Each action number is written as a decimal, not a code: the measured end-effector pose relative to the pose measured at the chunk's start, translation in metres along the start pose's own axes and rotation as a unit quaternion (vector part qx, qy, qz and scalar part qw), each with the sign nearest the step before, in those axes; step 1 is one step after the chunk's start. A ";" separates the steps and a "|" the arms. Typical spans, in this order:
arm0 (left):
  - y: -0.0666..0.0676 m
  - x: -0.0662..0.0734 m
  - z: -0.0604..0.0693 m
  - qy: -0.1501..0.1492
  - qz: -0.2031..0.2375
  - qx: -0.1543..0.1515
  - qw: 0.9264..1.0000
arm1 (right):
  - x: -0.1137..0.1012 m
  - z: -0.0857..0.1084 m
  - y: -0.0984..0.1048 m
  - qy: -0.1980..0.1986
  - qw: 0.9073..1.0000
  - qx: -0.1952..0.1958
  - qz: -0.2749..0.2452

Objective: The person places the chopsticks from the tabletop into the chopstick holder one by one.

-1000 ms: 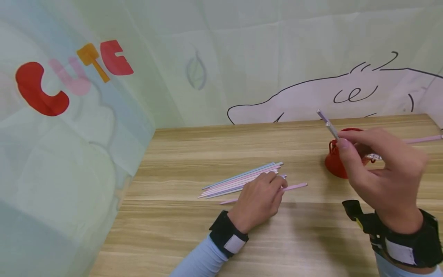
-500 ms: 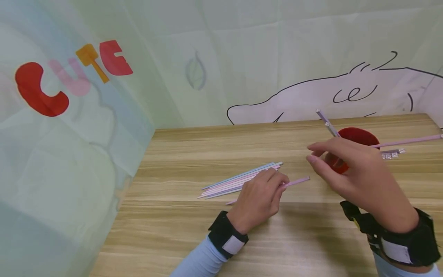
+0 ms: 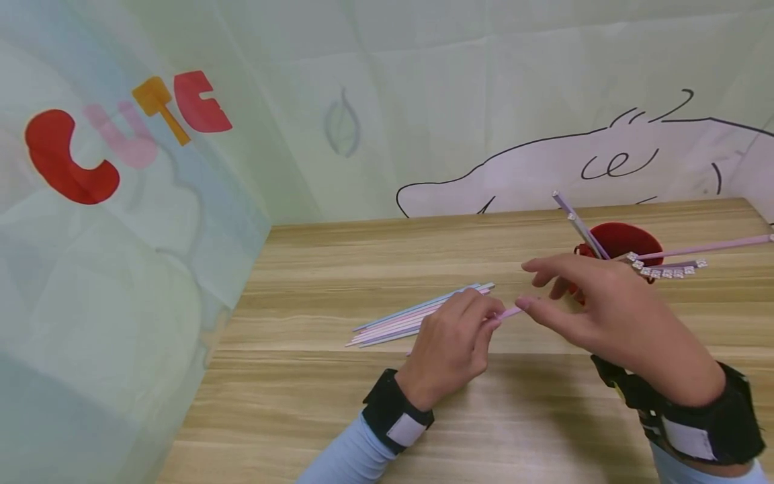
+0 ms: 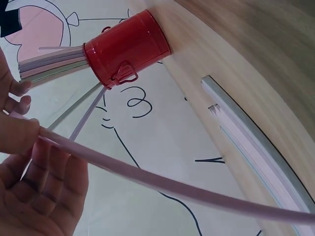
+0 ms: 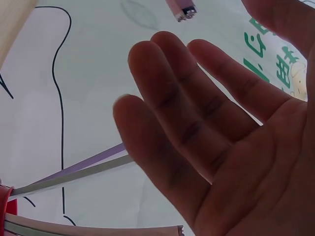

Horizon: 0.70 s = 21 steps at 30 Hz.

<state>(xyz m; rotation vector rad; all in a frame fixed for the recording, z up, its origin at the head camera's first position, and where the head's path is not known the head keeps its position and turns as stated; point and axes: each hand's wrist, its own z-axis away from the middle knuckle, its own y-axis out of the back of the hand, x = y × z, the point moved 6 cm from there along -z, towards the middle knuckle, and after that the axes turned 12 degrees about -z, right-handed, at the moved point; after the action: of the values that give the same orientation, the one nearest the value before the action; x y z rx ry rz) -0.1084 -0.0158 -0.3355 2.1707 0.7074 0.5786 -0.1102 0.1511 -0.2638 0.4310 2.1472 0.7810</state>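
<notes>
My left hand [image 3: 452,343] pinches a pink stick [image 3: 510,313] near its right end, above the table. Beside and behind that hand lies a bundle of thin pastel sticks [image 3: 393,318]. My right hand [image 3: 611,309] is held with fingers apart around the pink stick's tip; in the right wrist view its palm [image 5: 246,162] holds nothing, and a stick end [image 5: 182,10] shows beyond the fingers. Behind the right hand stands a red bucket [image 3: 625,236], partly hidden, with several sticks leaning out of it. The left wrist view shows the bucket [image 4: 127,46] and the held stick [image 4: 162,184].
The wooden table [image 3: 314,269] meets a pale printed cloth [image 3: 423,101] at the back and left. Sticks jut from the bucket to both sides, one pink stick [image 3: 713,247] reaching far right.
My right hand has let go of a stick at the bucket and moved left and down, towards my left hand. The pink stick has been lifted from beside the bundle.
</notes>
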 end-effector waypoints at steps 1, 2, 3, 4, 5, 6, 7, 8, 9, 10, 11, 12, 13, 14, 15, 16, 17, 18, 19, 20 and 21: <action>0.001 0.000 0.000 0.000 0.001 0.002 1.000 | 0.000 0.000 -0.001 -0.002 1.000 -0.004 0.002; 0.001 0.000 0.000 0.000 0.002 0.004 1.000 | 0.000 0.000 -0.001 -0.004 1.000 -0.006 0.004; 0.002 0.001 0.000 0.000 0.002 0.006 1.000 | 0.000 0.000 -0.001 -0.008 1.000 -0.009 0.006; 0.002 0.001 -0.001 -0.001 0.003 0.007 1.000 | 0.000 0.000 -0.002 -0.011 1.000 -0.011 0.006; 0.002 0.001 -0.001 -0.001 0.003 0.009 1.000 | 0.000 0.000 -0.002 -0.013 1.000 -0.013 0.006; 0.003 0.001 -0.001 -0.001 0.004 0.012 1.000 | 0.000 0.000 -0.002 -0.015 1.000 -0.015 0.005; 0.003 0.001 -0.001 -0.002 0.004 0.015 1.000 | 0.000 0.000 -0.003 -0.015 1.000 -0.016 0.005; 0.003 0.001 -0.001 -0.003 0.004 0.020 1.000 | 0.000 0.000 -0.003 -0.014 1.000 -0.017 0.006; 0.004 0.001 -0.001 -0.005 0.003 0.026 1.000 | 0.000 0.000 -0.003 -0.012 1.000 -0.018 0.006; 0.004 0.001 -0.001 -0.007 0.003 0.031 0.999 | 0.000 0.000 -0.003 -0.008 1.000 -0.018 0.006; 0.004 0.001 -0.001 -0.009 0.001 0.037 0.999 | 0.000 0.000 -0.003 -0.003 1.000 -0.019 0.006; 0.005 0.001 -0.001 -0.010 0.000 0.042 0.999 | -0.001 0.001 -0.004 0.002 1.000 -0.019 0.006; 0.005 0.001 -0.001 -0.012 0.000 0.047 0.999 | -0.001 0.001 -0.004 0.008 1.000 -0.020 0.006; 0.006 0.002 -0.001 -0.013 0.001 0.050 0.999 | -0.001 0.001 -0.004 0.012 1.000 -0.020 0.006; 0.006 0.002 -0.001 -0.014 0.002 0.051 0.999 | -0.001 0.001 -0.004 0.016 1.000 -0.021 0.005; 0.006 0.002 -0.001 -0.014 0.004 0.052 0.999 | -0.002 0.001 -0.004 0.018 1.000 -0.023 0.002; 0.006 0.002 -0.001 -0.014 0.004 0.052 0.999 | -0.002 0.001 -0.004 0.022 0.999 -0.023 0.000; 0.006 0.002 -0.001 -0.013 0.006 0.050 0.999 | -0.002 0.001 -0.004 0.022 0.999 -0.024 -0.002; 0.007 0.003 -0.001 -0.012 0.006 0.048 0.999 | -0.002 0.001 -0.005 0.022 0.999 -0.026 -0.003; 0.006 0.003 -0.001 -0.012 0.006 0.047 0.999 | -0.002 0.001 -0.005 0.023 0.999 -0.026 -0.004; 0.006 0.003 -0.002 -0.011 0.005 0.047 0.999 | -0.003 0.001 -0.005 0.025 0.999 -0.026 -0.006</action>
<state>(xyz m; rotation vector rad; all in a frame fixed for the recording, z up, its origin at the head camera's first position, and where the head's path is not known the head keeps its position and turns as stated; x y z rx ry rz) -0.1056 -0.0169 -0.3291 2.2656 0.7243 0.5354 -0.1082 0.1462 -0.2658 0.3747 2.1687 0.8469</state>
